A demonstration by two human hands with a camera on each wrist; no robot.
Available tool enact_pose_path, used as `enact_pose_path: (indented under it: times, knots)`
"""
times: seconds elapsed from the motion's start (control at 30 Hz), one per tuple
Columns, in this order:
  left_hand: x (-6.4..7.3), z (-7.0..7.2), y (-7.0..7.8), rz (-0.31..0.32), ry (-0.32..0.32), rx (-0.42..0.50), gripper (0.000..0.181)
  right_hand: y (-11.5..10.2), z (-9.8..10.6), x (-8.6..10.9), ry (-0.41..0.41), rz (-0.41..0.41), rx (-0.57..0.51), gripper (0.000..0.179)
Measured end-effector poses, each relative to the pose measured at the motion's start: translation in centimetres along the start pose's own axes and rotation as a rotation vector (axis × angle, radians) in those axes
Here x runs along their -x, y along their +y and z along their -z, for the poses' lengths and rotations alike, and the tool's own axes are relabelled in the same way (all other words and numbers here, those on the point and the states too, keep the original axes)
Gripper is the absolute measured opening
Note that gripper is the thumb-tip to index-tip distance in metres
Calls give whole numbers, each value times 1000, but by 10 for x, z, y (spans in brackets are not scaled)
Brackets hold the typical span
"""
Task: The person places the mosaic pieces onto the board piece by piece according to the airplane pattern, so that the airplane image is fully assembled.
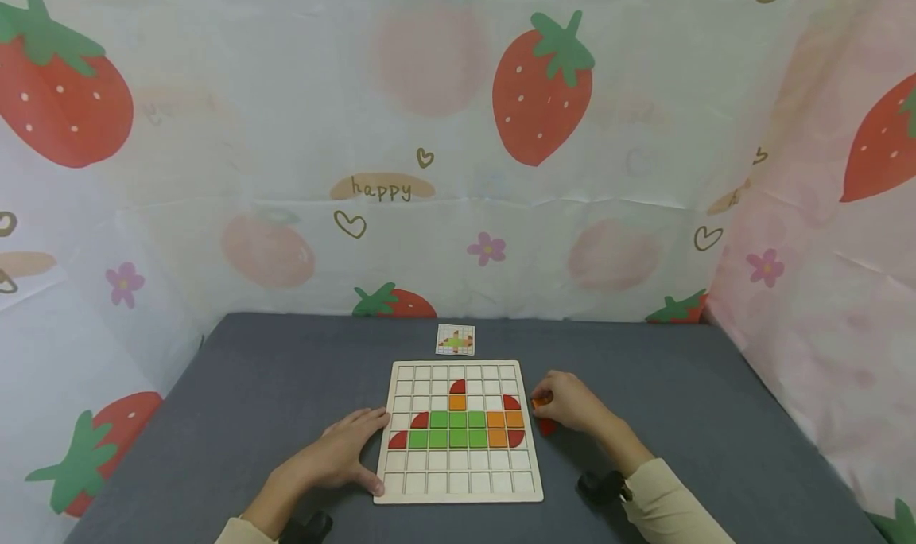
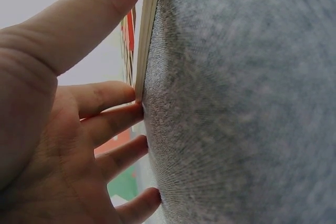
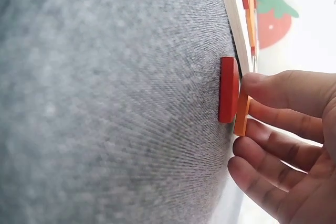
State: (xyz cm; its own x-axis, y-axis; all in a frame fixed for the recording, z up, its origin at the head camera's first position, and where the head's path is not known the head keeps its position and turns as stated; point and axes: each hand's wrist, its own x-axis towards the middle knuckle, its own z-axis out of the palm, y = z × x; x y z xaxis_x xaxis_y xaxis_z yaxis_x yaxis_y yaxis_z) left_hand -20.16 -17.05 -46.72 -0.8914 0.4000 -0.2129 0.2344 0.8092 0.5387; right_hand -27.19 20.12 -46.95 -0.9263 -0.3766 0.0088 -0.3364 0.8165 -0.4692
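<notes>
A pale wooden grid board (image 1: 458, 481) lies on the table with green, orange and red tiles set across its middle rows. At its left edge my left hand (image 1: 332, 456) rests with fingers spread, the thumb by the near corner; in the left wrist view the thumb and fingertips touch the board's side (image 2: 148, 30). My right hand (image 1: 572, 403) is just off the board's right edge, pinching an orange tile (image 3: 241, 111) between thumb and fingers. Beneath that hand a red piece (image 3: 227, 90) with a curved side lies on the cloth, partly hidden in the head view.
A small card (image 1: 456, 340) printed with a coloured grid pattern lies beyond the board's far edge. Dark grey cloth (image 1: 308, 369) covers the table. A curtain (image 1: 458, 130) with strawberry prints hangs behind and at both sides.
</notes>
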Motion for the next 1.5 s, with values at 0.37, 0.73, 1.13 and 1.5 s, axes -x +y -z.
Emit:
enact_pose_path:
  times: [0.37,0.73,1.13,1.5]
  knots:
    - [0,0,1,8,-8,-3,104,-5,6,9,16,-10,-48,18]
    - [0,0,1,18,-5,2,105,-14,3,17,30,26,-63,21]
    - [-2,-1,0,39,-19,0,106,-34,-4,23,21,104,-82,19]
    - [0,-2,-1,2,22,-7,105,-54,-12,25,-4,185,-120,21]
